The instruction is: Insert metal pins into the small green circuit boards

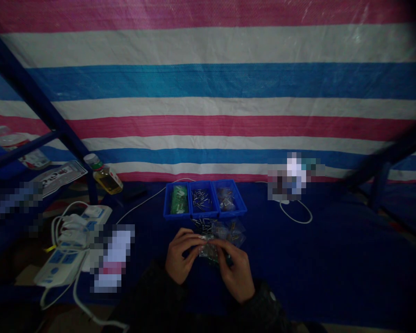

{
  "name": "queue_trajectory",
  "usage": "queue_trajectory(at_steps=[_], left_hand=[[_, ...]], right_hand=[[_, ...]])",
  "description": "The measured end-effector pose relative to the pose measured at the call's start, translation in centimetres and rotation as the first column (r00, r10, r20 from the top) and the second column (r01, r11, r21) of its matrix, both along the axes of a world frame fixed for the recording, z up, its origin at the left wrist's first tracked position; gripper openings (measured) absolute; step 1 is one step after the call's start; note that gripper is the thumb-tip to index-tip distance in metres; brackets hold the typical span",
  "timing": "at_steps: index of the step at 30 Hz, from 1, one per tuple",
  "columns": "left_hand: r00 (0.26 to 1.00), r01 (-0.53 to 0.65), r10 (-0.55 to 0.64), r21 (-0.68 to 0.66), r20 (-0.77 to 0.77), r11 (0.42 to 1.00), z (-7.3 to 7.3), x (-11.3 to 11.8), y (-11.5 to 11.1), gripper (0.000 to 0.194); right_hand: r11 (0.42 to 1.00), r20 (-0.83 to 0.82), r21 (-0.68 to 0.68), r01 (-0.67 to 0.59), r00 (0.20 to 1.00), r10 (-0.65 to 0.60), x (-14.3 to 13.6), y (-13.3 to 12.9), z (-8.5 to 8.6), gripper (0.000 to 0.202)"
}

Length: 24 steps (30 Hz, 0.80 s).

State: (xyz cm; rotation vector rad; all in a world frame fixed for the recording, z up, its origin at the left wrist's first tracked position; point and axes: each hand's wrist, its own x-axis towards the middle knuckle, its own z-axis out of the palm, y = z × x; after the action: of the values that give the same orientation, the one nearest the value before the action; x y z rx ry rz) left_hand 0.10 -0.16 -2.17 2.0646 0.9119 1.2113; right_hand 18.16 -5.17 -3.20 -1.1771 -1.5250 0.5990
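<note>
My left hand (184,254) and my right hand (236,268) meet over the table, fingers pinched on a small clear plastic bag (208,249) between them. What the bag holds is too small to make out. Just beyond my fingers lies a loose pile of small metal screws (204,225). Several clear bags with brownish contents (230,232) rest to the right of that pile. Behind stand three joined blue bins: the left bin (165,208) has green packets, the middle bin (204,214) dark metal screws, the right bin (241,206) small filled bags.
White power strips (60,266) with plugs and cables (78,289) lie at the left, beside a blurred-out flat object (114,259). A bottle of yellow liquid (106,175) stands near the blue metal frame (69,138). A striped tarp (208,106) hangs behind the blue tabletop (315,263).
</note>
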Motion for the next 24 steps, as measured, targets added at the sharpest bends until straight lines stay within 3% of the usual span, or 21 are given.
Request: queue_trajectory(at_steps=[7,14,19,24], left_hand=[[0.999,-0.046,0.046,0.035,-0.001,0.998,0.2,0.1,-0.1,0.008],[0.991,-0.111,0.120,-0.129,0.063,0.985,-0.5,0.4,-0.6,0.004],[0.998,-0.056,0.056,-0.126,0.000,0.990,0.0,0.3,-0.6,0.014],[0.999,-0.045,0.045,-0.100,-0.006,0.994,0.4,0.2,-0.4,0.017]], right_hand=[[1.000,-0.004,0.026,0.007,1.000,-0.007,-0.1,0.2,0.0,0.013],[0.995,-0.038,-0.095,0.042,0.998,-0.045,-0.2,0.0,-0.5,0.007],[0.993,-0.096,-0.105,0.046,0.994,-0.056,-0.2,0.0,-1.2,0.006],[0.992,-0.131,-0.096,0.087,0.986,-0.099,0.0,0.0,-1.3,0.018]])
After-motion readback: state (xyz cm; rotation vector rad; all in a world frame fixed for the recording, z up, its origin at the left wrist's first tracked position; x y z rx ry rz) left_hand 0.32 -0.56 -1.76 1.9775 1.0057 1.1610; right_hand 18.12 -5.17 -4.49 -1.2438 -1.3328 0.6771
